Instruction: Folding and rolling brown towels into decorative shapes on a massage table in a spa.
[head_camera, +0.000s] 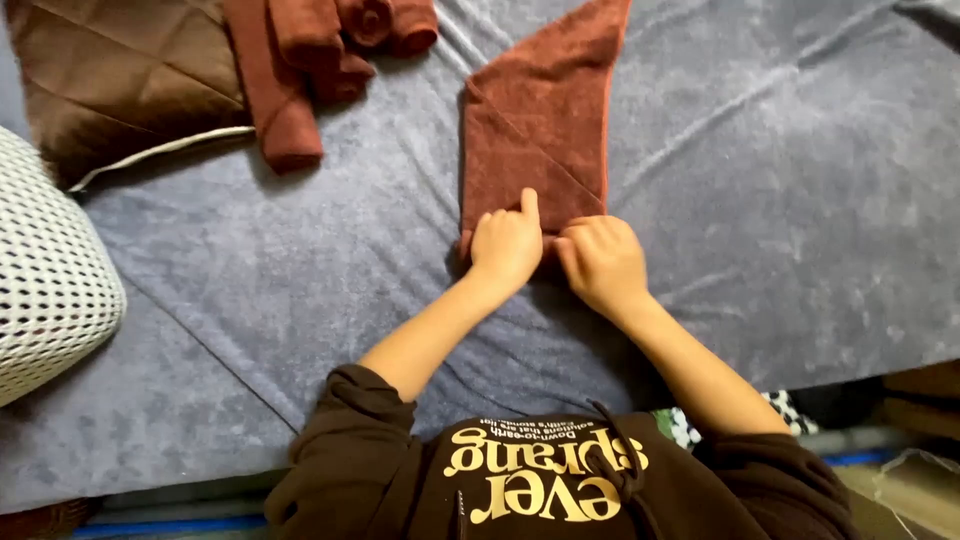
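A reddish-brown towel (535, 130) lies folded on the grey bedsheet (780, 200), a long strip with a diagonal flap pointing to the top right. My left hand (505, 245) and my right hand (602, 262) sit side by side on its near end, fingers curled around the towel's bottom edge. The left index finger points up along the cloth. The part of the towel under my hands is hidden.
Several rolled reddish-brown towels (300, 70) lie at the top left beside a quilted brown pillow (120, 80). A white mesh cushion (45, 270) sits at the left edge. The bed's front edge runs just above my dark hooded sweatshirt (540, 480).
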